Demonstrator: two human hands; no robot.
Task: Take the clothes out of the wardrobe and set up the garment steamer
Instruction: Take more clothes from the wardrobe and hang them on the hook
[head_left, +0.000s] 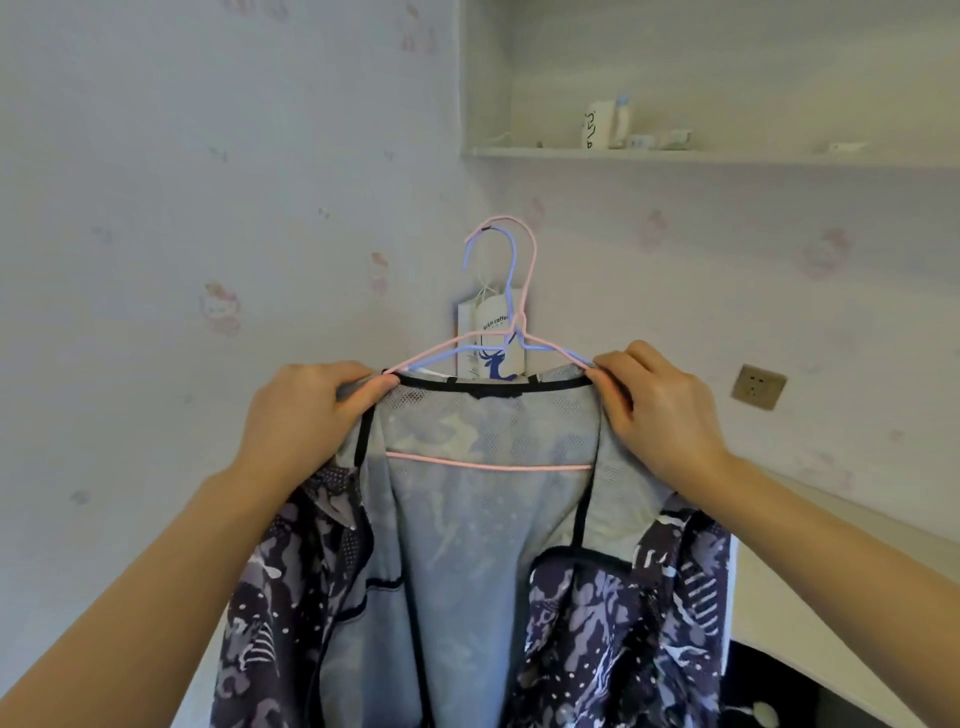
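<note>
A patterned dark jacket (467, 545) hangs open in front of the camera on a pink wire hanger (524, 291), with a second, blue hanger (511, 270) nested against it, both hooks rising toward twelve o'clock. The left hand (306, 415) pinches the jacket's shoulder and hanger end at about ten o'clock of the collar; the right hand (660, 410) pinches the matching shoulder at two o'clock. No wardrobe is in view, so this garment appears already taken out. No steamer shows anywhere, so setting it up seems wholly left to do. A paper bag (488, 338) hangs on the wall behind the hooks, a wall shelf (675, 155) sits at one o'clock, and a socket (758, 387) at three o'clock.
</note>
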